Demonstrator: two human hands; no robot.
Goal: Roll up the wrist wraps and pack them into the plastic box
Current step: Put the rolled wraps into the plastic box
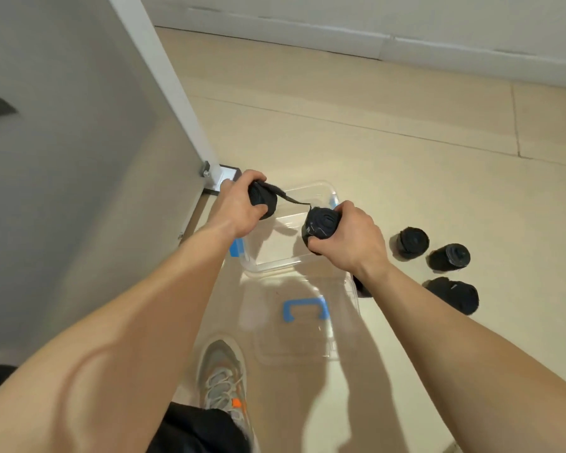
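My left hand (239, 204) grips a rolled black wrist wrap (262, 199) above the far left corner of the clear plastic box (324, 194). My right hand (350, 240) grips a second black roll (321, 228) over the box's right side. A thin black strap (294, 201) runs between the two rolls. The box stands open on the floor with nothing visible inside it. Three more rolled black wraps (409, 241), (450, 256), (455, 294) lie on the floor to the right of the box.
The clear lid with a blue handle (304, 310) lies on the floor just in front of the box. A white panel on a metal foot (223, 178) stands at the left. My shoe (221, 374) is near the lid. Beige floor stretches to the wall.
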